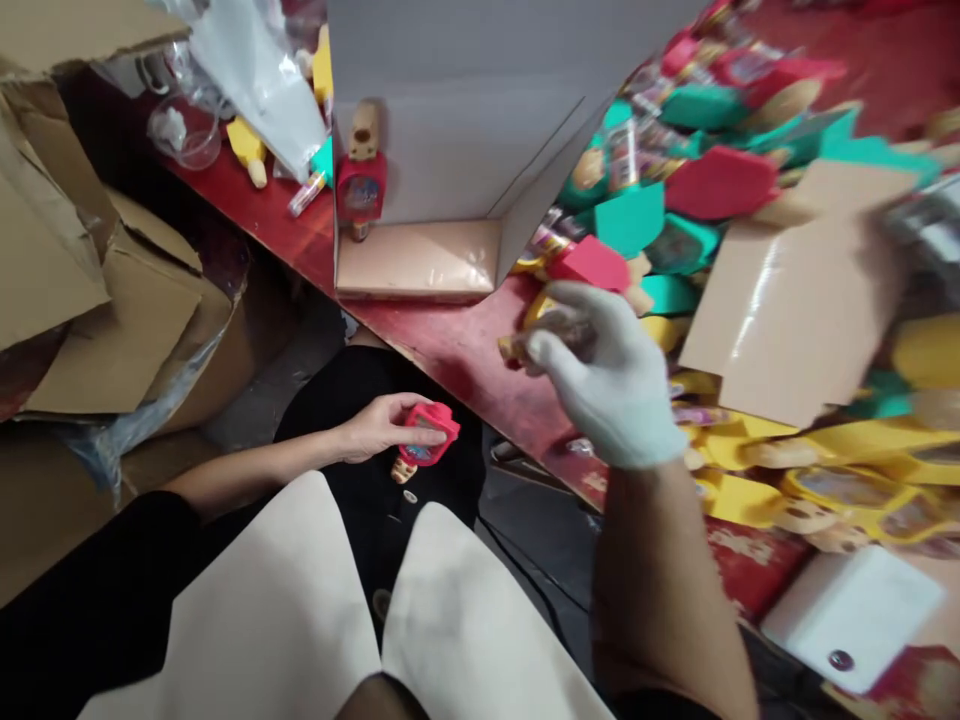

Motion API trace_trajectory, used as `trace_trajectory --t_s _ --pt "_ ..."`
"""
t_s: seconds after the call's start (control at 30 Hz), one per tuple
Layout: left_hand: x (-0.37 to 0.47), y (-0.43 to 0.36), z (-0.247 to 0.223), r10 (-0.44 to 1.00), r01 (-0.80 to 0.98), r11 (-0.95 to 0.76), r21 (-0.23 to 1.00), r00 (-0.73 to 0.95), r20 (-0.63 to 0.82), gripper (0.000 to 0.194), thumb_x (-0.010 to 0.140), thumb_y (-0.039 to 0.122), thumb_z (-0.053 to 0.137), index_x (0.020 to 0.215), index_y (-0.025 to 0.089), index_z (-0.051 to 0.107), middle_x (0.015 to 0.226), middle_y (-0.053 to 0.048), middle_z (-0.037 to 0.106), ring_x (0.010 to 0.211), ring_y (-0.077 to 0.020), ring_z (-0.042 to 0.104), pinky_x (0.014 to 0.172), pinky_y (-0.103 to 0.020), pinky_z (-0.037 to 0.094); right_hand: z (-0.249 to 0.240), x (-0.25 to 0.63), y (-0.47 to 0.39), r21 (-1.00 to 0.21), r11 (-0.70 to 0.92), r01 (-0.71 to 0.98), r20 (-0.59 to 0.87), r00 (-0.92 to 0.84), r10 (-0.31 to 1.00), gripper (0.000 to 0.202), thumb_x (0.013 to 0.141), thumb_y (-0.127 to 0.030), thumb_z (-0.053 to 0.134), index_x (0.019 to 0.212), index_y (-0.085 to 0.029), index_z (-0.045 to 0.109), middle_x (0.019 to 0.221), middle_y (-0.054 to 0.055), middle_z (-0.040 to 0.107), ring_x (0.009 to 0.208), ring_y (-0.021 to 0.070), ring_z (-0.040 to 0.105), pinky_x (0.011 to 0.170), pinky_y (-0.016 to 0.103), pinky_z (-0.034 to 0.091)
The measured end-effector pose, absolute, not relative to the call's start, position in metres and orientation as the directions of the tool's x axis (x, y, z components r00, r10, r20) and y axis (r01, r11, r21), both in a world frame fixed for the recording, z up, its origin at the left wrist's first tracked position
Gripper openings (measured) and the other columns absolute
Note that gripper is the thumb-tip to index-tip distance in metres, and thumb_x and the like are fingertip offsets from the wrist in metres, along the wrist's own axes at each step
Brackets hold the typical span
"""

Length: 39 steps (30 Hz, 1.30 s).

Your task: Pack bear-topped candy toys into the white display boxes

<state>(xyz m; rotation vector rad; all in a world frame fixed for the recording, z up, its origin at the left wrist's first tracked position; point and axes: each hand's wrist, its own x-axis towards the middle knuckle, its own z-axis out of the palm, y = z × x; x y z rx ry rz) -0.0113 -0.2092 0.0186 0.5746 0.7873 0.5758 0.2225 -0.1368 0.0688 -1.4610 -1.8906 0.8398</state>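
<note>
Red toy (439,415): grip it by the rim

You have an open carton (465,150) on the red table (450,325), with a similar toy (361,185) by its left wall. Over your lap, your bare left hand (367,430) pinches the red toy, thumb across its front; holding the rim should spare that face. Your gloved right hand (619,385) grips a small brown piece (514,350), too blurred to identify. A slower, light fingertip hold should help you see its angle and avoid brushing the carton.
</note>
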Motion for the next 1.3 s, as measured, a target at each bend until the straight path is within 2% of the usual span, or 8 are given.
trace_trajectory --t_s 0.13,0.3,0.57,0.77,0.93,1.07,1.17,1.3 --pt "-0.001 -0.220 0.024 0.614 -0.212 0.728 0.652 0.626 -0.481 0.068 0.067 0.056 0.090 0.112 0.017 0.057 0.095 -0.005 0.072 0.074 -0.0149 0.072 0.068 -0.028 0.056 0.089 0.232 -0.196 -0.837 0.141 0.528 -0.045 -0.324 0.945 0.028 0.094 -0.048 0.065 0.108 -0.024 0.069 0.103 0.006 0.072 0.088 0.0218 0.071 0.081 0.036 0.060" --pt "-0.009 -0.204 0.043 0.552 0.006 0.630 0.776 0.700 -0.454 0.059 0.063 0.055 0.093 0.092 0.013 0.062 0.081 -0.001 0.068 0.064 -0.0078 0.062 0.062 -0.022 0.048 0.093 0.242 -0.219 -0.651 0.404 0.643 0.002 -0.531 0.848 0.033 0.102 -0.045 0.053 0.122 -0.024 0.068 0.101 0.008 0.071 0.088 0.0206 0.071 0.077 0.031 0.058" --pt "-0.019 -0.213 0.064 0.251 0.252 0.499 0.829 0.874 -0.416 0.048 0.070 0.055 0.088 0.086 0.015 0.067 0.082 0.000 0.068 0.075 -0.0117 0.060 0.069 -0.025 0.044 0.103 0.238 -0.275 -0.358 0.661 0.659 0.044 -0.695 0.717 0.037 0.107 -0.041 0.038 0.117 -0.021 0.068 0.079 0.006 0.066 0.060 0.0149 0.056 0.054 0.030 0.038" --pt "-0.017 -0.220 0.064 0.196 0.253 0.407 0.878 0.914 -0.354 0.046 0.070 0.055 0.088 0.081 0.017 0.066 0.080 0.000 0.068 0.072 -0.0129 0.060 0.068 -0.025 0.043 0.105 0.235 -0.289 -0.501 0.675 0.542 0.098 -0.739 0.666 0.035 0.107 -0.036 0.037 0.121 -0.021 0.066 0.078 0.005 0.067 0.058 0.0140 0.056 0.051 0.031 0.035" --pt "-0.020 -0.223 0.072 0.171 0.248 0.220 0.944 0.942 -0.287 0.042 0.083 0.058 0.077 0.088 0.019 0.063 0.086 -0.003 0.071 0.074 -0.0146 0.064 0.068 -0.025 0.043 0.112 0.226 -0.298 -0.669 0.440 0.599 -0.039 -0.620 0.784 0.039 0.103 -0.049 0.044 0.104 -0.022 0.072 0.071 0.005 0.068 0.054 0.0148 0.059 0.049 0.029 0.039" --pt "-0.016 -0.232 0.079 0.328 0.360 -0.193 0.913 0.900 -0.285 0.035 0.091 0.050 0.071 0.096 0.018 0.059 0.088 -0.005 0.070 0.074 -0.0162 0.064 0.063 -0.026 0.036 0.114 0.211 -0.302 -0.818 -0.077 0.570 -0.327 -0.351 0.877 0.042 0.097 -0.058 0.054 0.084 -0.022 0.072 0.066 0.004 0.066 0.053 0.0142 0.058 0.050 0.027 0.045" --pt "-0.014 -0.231 0.076 0.427 0.450 -0.425 0.785 0.865 -0.265 0.026 0.094 0.040 0.070 0.097 0.017 0.058 0.091 -0.006 0.070 0.079 -0.0187 0.066 0.061 -0.027 0.032 0.098 0.206 -0.296 -0.766 -0.513 0.388 -0.625 -0.261 0.736 0.058 0.087 -0.072 0.061 0.065 -0.019 0.057 0.052 0.000 0.047 0.045 0.0093 0.041 0.041 0.024 0.032" --pt "-0.033 -0.208 0.062 0.458 0.479 -0.385 0.789 0.841 -0.287 0.043 0.085 0.045 0.080 0.111 0.019 0.059 0.102 -0.005 0.072 0.087 -0.0198 0.069 0.065 -0.025 0.035 0.068 0.210 -0.279 -0.623 -0.760 0.182 -0.753 -0.400 0.522 0.065 0.080 -0.081 0.062 0.066 -0.021 0.043 0.050 -0.006 0.031 0.042 0.0047 0.020 0.037 0.022 0.016"
